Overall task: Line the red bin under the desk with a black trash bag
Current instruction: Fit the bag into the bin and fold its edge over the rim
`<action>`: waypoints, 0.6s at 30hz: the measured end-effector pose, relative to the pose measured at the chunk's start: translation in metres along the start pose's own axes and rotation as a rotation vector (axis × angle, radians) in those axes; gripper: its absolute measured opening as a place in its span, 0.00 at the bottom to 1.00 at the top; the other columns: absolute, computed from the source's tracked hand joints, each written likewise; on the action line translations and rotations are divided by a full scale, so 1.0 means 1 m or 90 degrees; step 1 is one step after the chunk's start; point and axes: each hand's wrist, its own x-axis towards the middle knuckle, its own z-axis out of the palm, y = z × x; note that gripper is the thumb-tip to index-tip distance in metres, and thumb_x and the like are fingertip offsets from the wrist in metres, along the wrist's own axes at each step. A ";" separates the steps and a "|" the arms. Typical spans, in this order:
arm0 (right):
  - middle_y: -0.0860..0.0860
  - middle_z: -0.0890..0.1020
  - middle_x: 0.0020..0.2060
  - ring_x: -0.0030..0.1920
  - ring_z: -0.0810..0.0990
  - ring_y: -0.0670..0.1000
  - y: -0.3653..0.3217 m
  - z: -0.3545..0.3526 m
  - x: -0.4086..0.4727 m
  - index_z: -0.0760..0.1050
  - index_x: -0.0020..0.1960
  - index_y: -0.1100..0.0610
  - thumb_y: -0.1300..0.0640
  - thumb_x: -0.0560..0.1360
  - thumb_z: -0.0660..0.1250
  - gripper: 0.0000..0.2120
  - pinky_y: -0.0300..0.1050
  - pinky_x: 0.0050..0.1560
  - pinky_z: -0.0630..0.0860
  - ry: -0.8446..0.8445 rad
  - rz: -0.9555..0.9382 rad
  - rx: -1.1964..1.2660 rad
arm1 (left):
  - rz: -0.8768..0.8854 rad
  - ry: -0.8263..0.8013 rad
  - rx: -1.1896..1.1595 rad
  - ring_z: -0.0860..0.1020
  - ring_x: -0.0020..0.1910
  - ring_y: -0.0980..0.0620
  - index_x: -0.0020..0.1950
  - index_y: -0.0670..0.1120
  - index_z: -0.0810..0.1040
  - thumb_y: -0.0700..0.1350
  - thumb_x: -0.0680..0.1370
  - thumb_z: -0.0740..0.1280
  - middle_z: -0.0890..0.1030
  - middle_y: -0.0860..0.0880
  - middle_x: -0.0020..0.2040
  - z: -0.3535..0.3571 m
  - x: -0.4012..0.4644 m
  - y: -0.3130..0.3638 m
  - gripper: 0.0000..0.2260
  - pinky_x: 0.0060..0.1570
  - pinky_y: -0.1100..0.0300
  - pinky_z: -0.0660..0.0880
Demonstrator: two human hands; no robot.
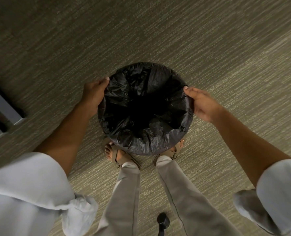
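2 hands grip the black trash bag [145, 109] at the bin's rim: left hand [93, 96] and right hand [203, 103], fingers pinching folded plastic. Bin stands on carpet [209, 40] before the feet. Risk: uneven tension could pull the overlap off.

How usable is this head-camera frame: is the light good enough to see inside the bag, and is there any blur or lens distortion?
Head view: dim, warm light; the black trash bag goes pure black at its centre, with only faint sheen on the folds near the rim. Both hands are sharp, left hand and right hand. Wide-angle stretch enlarges the white sleeves at the lower corners. No red of the bin shows.
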 end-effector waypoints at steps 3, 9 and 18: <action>0.60 0.82 0.63 0.62 0.82 0.57 -0.003 0.002 0.000 0.73 0.68 0.65 0.54 0.81 0.64 0.20 0.54 0.63 0.78 -0.011 0.026 0.020 | -0.037 0.061 0.000 0.82 0.50 0.47 0.44 0.46 0.80 0.66 0.71 0.66 0.82 0.44 0.49 0.000 -0.011 -0.008 0.23 0.56 0.41 0.77; 0.58 0.85 0.58 0.60 0.84 0.57 -0.009 -0.004 -0.003 0.78 0.62 0.60 0.53 0.83 0.59 0.16 0.56 0.66 0.74 -0.063 0.106 0.028 | -0.106 0.102 -0.114 0.81 0.57 0.43 0.62 0.43 0.80 0.61 0.76 0.63 0.81 0.41 0.61 0.000 -0.046 -0.042 0.25 0.59 0.46 0.78; 0.53 0.87 0.53 0.59 0.84 0.56 -0.007 -0.003 -0.010 0.80 0.60 0.57 0.47 0.79 0.66 0.17 0.56 0.62 0.78 -0.010 0.076 0.004 | -0.141 0.038 -0.210 0.85 0.48 0.52 0.56 0.46 0.81 0.54 0.80 0.64 0.86 0.48 0.50 -0.011 -0.063 -0.063 0.14 0.47 0.54 0.82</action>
